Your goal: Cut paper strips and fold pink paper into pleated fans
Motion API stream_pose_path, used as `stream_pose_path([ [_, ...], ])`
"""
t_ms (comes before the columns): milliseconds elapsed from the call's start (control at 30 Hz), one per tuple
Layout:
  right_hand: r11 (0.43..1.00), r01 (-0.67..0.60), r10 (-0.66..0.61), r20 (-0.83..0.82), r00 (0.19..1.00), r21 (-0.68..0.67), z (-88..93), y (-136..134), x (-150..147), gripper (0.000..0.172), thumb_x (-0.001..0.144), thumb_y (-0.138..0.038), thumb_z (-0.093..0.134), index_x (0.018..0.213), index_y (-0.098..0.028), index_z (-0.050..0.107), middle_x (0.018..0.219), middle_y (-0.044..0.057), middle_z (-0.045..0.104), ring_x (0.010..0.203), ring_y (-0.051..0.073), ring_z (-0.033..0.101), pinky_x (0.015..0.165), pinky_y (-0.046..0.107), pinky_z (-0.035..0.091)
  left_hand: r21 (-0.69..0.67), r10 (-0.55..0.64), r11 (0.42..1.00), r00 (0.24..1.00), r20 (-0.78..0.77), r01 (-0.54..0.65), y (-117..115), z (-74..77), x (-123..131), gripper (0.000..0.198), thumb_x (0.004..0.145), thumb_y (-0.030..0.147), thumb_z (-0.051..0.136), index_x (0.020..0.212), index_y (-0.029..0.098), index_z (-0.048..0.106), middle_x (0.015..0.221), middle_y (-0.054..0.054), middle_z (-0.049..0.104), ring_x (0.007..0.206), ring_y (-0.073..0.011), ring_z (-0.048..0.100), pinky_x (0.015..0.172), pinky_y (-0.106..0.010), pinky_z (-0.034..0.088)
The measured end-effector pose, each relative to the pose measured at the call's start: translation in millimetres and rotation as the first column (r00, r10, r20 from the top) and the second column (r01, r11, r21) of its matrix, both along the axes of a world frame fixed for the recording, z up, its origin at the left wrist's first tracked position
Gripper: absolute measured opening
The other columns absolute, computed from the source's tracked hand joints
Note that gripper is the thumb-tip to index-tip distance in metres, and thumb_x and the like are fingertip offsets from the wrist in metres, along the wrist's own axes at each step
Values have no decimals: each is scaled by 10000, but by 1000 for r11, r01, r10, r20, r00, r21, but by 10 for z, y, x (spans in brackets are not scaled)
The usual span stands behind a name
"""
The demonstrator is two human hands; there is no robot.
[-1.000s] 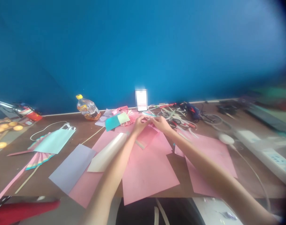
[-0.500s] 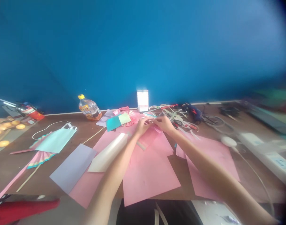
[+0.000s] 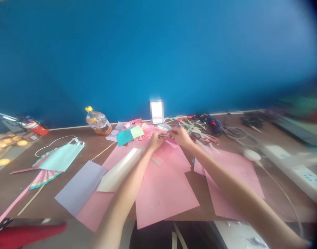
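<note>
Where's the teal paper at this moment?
In the head view, the teal paper lies left of the left hand, with a pale-green piece at its right end and the yellow-capped bottle farther left, near the wall.

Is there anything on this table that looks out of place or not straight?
Yes: the middle pink sheet lies askew, its near corner poking past the front edge of the table. The bottle seems tilted, perhaps only by the lens.
</note>
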State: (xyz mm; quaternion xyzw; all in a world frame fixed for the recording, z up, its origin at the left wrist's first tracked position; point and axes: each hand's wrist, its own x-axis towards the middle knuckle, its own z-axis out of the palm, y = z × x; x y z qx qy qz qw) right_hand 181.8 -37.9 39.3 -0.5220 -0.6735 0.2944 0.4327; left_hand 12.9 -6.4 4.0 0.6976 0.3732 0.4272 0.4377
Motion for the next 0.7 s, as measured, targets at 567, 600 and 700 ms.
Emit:
stream_pose_path([
  [567, 979, -98, 55, -234, 971, -177, 59, -60, 16, 399, 745, -330, 627, 1100, -171, 539, 584, -33, 605, 503, 115, 534, 468, 202, 384, 38, 25, 999, 998, -55, -23, -88, 87, 24, 342, 688, 463, 730, 793, 145, 667, 793, -37, 667, 702, -140, 579, 648, -247, 437],
  [600, 980, -94, 48, -250, 967, -175, 59, -60, 17, 391, 747, -337, 630, 1088, -172, 534, 581, -36, 602, 500, 114, 535, 475, 205, 397, 49, 5, 999, 999, -52, -2, -87, 87, 24, 341, 713, 469, 709, 803, 143, 666, 798, -37, 666, 704, -138, 578, 647, -244, 435],
  [700, 987, -69, 28, -265, 964, -148, 48, -38, 19, 313, 757, -342, 625, 1005, -173, 535, 579, -28, 612, 499, 115, 547, 494, 216, 426, 61, -33, 998, 999, -20, 34, -84, 96, 31, 351, 773, 482, 655, 845, 139, 675, 801, -45, 670, 712, -142, 590, 645, -240, 436],
])
